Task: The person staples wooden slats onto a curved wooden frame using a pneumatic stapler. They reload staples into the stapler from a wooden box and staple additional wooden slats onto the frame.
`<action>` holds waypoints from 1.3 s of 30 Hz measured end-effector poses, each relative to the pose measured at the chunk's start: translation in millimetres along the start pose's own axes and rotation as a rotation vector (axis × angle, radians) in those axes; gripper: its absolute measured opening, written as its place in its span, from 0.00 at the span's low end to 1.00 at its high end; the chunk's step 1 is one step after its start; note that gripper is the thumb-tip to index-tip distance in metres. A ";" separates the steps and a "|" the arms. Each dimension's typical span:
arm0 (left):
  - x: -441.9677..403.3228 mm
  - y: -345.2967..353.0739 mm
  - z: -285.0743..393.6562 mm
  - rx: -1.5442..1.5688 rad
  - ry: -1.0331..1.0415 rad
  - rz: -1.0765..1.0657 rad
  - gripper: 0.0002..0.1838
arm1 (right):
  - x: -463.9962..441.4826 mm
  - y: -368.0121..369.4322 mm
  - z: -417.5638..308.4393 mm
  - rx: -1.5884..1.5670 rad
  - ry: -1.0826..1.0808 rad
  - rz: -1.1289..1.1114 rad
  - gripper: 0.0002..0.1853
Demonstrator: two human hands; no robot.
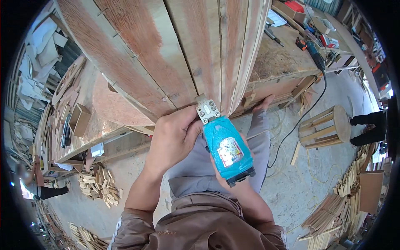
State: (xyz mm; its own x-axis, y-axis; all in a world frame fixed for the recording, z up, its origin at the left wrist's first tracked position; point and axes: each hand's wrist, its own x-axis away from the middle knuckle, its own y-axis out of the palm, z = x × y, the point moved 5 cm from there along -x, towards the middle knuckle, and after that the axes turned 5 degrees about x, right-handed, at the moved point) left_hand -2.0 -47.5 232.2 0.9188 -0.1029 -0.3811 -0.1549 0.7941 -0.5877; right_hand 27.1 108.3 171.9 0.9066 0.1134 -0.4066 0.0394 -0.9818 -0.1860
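In my right hand [235, 182] is a teal air staple gun [226, 146] with a metal nose plate and a label on its body. Most of that hand is hidden beneath the tool. The nose points at the lower end of a large panel of wooden strips [191, 50], close to a dark gap between two strips. My left hand [175, 133] is closed beside the nose, its thumb and forefinger near the metal. What those fingers grip is hidden. Staples show along a seam on the panel's left side.
A workbench [275, 58] supports the panel. A corded power tool [313, 54] lies at right, its black cord hanging to the floor. A round wooden stool frame [325, 128] and wood strips [333, 212] stand right, near another person's legs [368, 127]. Wood offcuts [98, 185] lie left.
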 end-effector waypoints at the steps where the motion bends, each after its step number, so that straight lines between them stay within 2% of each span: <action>1: -0.4 -0.3 0.5 0.017 0.006 -0.002 0.09 | -0.6 -0.3 -0.2 0.000 -0.004 0.000 0.30; 7: 2.8 -1.4 3.7 -0.001 0.032 -0.004 0.08 | 5.4 -0.1 3.5 0.011 0.053 -0.002 0.29; 9: 1.0 -4.7 10.2 -0.010 0.056 0.001 0.08 | 7.0 -2.9 -0.6 -0.004 0.013 0.034 0.37; 12: -4.7 -16.3 24.6 -0.006 0.063 0.045 0.07 | 2.2 -2.1 -6.5 0.113 0.062 -0.067 0.38; 16: -12.5 -22.1 28.1 -0.053 0.083 0.025 0.07 | -4.3 0.7 -5.9 0.022 0.132 -0.103 0.38; 21: -12.8 -22.6 23.1 -0.048 0.082 0.010 0.08 | -1.6 1.0 -1.5 0.040 0.087 -0.114 0.39; 26: -6.4 -26.3 34.2 -0.018 0.134 0.014 0.12 | -0.5 -4.4 -8.9 0.128 0.015 -0.118 0.40; 28: -8.3 -29.4 41.2 0.026 0.169 0.055 0.13 | -8.9 -12.8 -38.9 0.119 0.072 -0.078 0.41; 30: -10.7 -35.2 47.2 0.070 0.199 0.093 0.14 | -5.5 -10.3 -22.3 0.079 0.120 -0.139 0.42; 32: -14.5 -37.3 51.1 0.026 0.197 0.067 0.11 | -9.0 -11.9 -18.9 0.191 -0.053 -0.099 0.44; 39: -19.1 -36.6 44.6 -0.028 0.132 0.081 0.07 | -12.1 -1.1 -2.0 0.223 -0.063 -0.027 0.43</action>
State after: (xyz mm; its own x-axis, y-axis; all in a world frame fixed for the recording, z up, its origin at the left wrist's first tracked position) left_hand 2.4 -47.9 292.9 0.8476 -0.1183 -0.5173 -0.2381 0.7863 -0.5701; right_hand 16.8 107.7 178.8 0.8779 0.1556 -0.4528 -0.0367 -0.9211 -0.3877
